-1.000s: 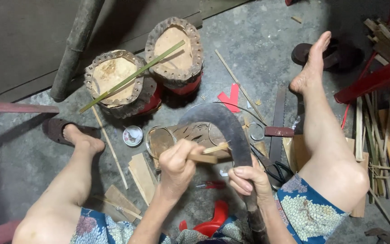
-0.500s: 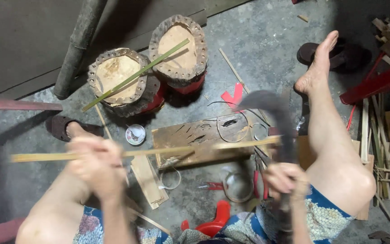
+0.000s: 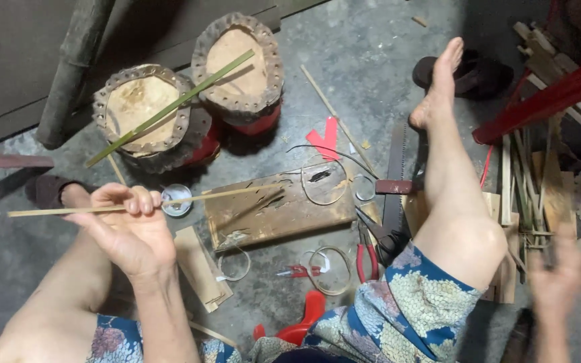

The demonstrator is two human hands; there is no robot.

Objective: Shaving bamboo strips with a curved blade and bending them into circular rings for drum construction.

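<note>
Right hand [image 3: 556, 279] blurred, grip unreadable

We saw a thin bamboo strip [image 3: 169, 202], pale, matt and smooth, pinched in the left hand [image 3: 129, 232]. At 3 o'clock of it lay a wooden board [image 3: 277, 215], rough, scarred w/ cuts. At 12 o'clock stood two stumps [image 3: 189, 94], coarse bark rims, dry pale tops. Floor [image 3: 364, 60] was grey concrete, matt, gritty. Pliers [image 3: 366, 259] at 5 o'clock: dull metal, glossy red plastic grips. Shorts [image 3: 411, 309] were printed cloth. Right hand [image 3: 556, 279] was too blurred to judge.
</note>
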